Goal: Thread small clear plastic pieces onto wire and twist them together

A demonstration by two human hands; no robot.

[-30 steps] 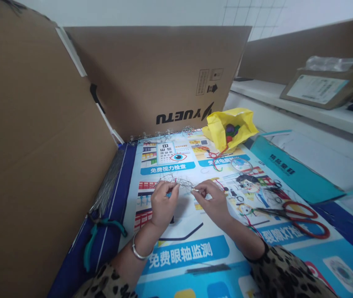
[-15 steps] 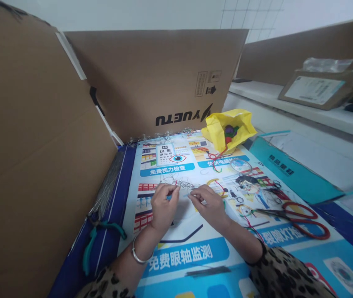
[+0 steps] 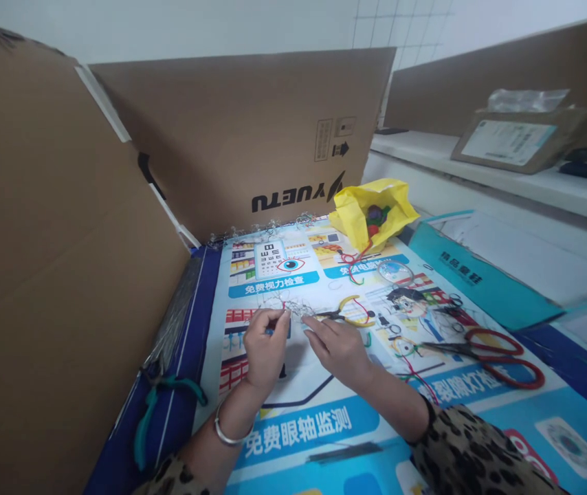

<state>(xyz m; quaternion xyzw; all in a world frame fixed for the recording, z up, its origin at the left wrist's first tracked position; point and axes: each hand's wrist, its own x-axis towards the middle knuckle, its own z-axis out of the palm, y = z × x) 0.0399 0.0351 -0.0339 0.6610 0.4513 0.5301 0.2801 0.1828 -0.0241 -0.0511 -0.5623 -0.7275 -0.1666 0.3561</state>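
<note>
In the head view, my left hand (image 3: 267,349) is closed, thumb and forefinger pinched on thin silver wire with a bit of red near the fingertips. My right hand (image 3: 339,349) is closer to the viewer's right, its bent fingers together at the other side of the wire; the exact grip is partly hidden. A loose tangle of silver wire (image 3: 298,307) lies just beyond both sets of fingertips. Beside the right hand rests a yellow-handled tool (image 3: 358,311) with a dark tip. Farther right lie red-handled scissors (image 3: 500,356).
Teal-handled pliers (image 3: 152,399) lie at left near a bundle of straight wires (image 3: 176,320). A yellow bag (image 3: 348,213) with coloured thread stands at the back. Cardboard walls (image 3: 221,137) rise left and behind. Short dark wires (image 3: 345,452) lie in front.
The camera view has shifted slightly. My right hand has turned and its fingers have moved up toward the wire tangle, uncovering more of the yellow-handled tool. The left hand keeps its pinch.
</note>
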